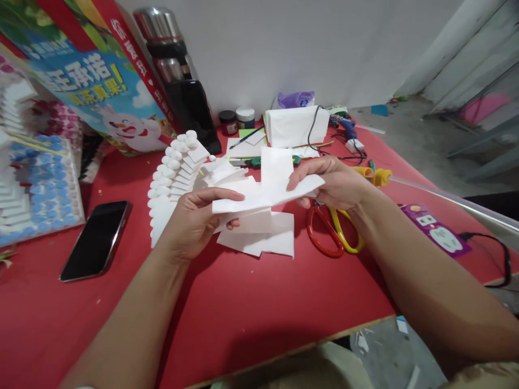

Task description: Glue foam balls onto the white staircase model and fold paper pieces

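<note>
A folded white paper strip (267, 199) is stretched between my two hands above the table. My left hand (197, 220) pinches its left end, thumb on top and fingers beneath. At the other end, my right hand (334, 181) has its fingers closed on the strip. Below lie several loose white paper pieces (279, 237), partly covered by the strip. Scissors with one red and one yellow handle (324, 237) rest under my right wrist; their blades are hidden. Left of the papers stands a fan-shaped stack of white pieces with rounded white tips (168, 173).
A black phone (97, 237) lies at left on the red table (243, 302). Behind stand a printed box (101, 81), a thermos (162, 43) and two small jars (239, 120). At right are a glue gun (344, 129), a purple power strip (438, 229) and cables.
</note>
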A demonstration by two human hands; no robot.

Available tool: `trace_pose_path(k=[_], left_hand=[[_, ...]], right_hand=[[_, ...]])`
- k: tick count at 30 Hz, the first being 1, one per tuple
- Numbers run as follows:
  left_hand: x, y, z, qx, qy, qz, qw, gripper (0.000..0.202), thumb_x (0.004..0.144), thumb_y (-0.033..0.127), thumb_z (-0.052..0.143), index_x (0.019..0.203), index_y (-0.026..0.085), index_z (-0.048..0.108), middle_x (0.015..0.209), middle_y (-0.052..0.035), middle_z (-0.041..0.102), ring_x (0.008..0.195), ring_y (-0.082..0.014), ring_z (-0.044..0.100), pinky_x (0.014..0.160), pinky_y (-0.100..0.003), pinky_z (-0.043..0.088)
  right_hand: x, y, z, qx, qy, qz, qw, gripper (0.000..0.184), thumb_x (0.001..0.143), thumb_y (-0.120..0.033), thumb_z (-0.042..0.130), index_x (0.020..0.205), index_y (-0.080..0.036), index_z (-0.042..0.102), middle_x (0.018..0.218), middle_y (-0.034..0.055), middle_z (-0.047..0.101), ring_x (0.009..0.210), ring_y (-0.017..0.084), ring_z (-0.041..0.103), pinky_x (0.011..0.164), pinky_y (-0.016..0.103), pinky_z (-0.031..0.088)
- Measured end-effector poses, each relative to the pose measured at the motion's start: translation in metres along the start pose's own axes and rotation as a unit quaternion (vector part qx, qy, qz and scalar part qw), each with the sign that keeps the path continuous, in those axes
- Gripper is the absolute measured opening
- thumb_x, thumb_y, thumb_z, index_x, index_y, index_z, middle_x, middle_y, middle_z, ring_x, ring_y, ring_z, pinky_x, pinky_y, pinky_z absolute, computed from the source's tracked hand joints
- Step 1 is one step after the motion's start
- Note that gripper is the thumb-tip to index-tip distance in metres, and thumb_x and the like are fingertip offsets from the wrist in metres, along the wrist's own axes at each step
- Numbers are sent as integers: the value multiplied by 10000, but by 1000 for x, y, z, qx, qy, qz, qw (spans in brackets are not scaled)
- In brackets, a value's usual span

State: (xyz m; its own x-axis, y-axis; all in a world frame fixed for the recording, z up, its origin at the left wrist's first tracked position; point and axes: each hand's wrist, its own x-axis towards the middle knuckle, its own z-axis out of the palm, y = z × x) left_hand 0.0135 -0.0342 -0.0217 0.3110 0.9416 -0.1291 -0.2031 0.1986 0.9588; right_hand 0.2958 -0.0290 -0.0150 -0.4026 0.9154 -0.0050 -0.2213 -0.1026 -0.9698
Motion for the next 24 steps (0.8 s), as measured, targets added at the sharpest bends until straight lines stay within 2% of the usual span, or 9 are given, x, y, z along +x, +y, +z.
trace_pose_path(k=[6,9,11,13,15,17,20,22,24], left_hand=[[0,3,-5,-16,-68,-8,998,137,713,151,752,820,120,832,609,-50,690,508,-126,633,500,-210,500],[-1,5,-5,-16,-80,-23,996,243,775,315,716,811,102,827,695,-100,731,563,-192,677,536,-288,545],[-1,4,-3,1,-61,-41,997,311,795,410,751,760,106,802,691,-90,718,525,-177,651,491,-282,530],[0,1,-1,27,-48,-63,997,267,738,363,857,707,124,744,617,-37,668,484,-131,609,443,-223,483],[0,0,-1,39,-59,-81,994,260,667,233,924,733,147,687,610,13,646,495,-105,605,455,-184,479],[0,-1,-2,42,-91,-99,990,308,680,182,919,878,178,683,711,32,682,519,-92,624,480,-176,502],[-3,2,-4,75,-160,-141,974,395,812,230,839,1163,217,659,854,15,723,508,-78,630,483,-177,510],[-6,4,-2,105,-212,-165,958,341,897,270,756,1206,176,647,857,-26,741,524,-97,653,537,-210,551],[-9,5,1,114,-248,-178,946,250,949,273,674,1157,135,654,825,-72,757,615,-162,719,657,-291,607]], right_hand=[[0,0,-2,41,0,27,999,158,663,-48,681,770,-79,792,492,38,644,383,114,569,417,224,455],[-1,1,-2,41,-1,35,999,185,660,-41,648,776,-72,789,436,26,587,366,109,517,412,236,428],[-2,1,-2,37,-6,40,999,193,656,-40,638,775,-67,788,424,24,567,364,107,493,418,250,427],[-2,1,-2,30,-10,46,998,196,657,-41,635,776,-65,788,418,21,552,364,108,479,424,263,433],[-2,1,-3,27,-13,48,998,193,666,-46,635,780,-67,789,410,13,530,367,108,464,428,270,436],[-3,1,-5,28,-20,46,998,191,680,-52,639,793,-68,792,409,0,506,375,101,443,434,269,434],[-3,1,-7,17,-36,32,999,188,710,-75,651,825,-68,799,443,2,517,406,101,444,453,267,426],[-2,2,-7,-3,-40,13,999,162,735,-96,661,816,-72,800,482,13,542,430,97,451,458,253,397],[-1,3,-6,-31,-36,-3,999,130,766,-115,671,784,-82,795,509,16,553,439,87,436,446,238,349]])
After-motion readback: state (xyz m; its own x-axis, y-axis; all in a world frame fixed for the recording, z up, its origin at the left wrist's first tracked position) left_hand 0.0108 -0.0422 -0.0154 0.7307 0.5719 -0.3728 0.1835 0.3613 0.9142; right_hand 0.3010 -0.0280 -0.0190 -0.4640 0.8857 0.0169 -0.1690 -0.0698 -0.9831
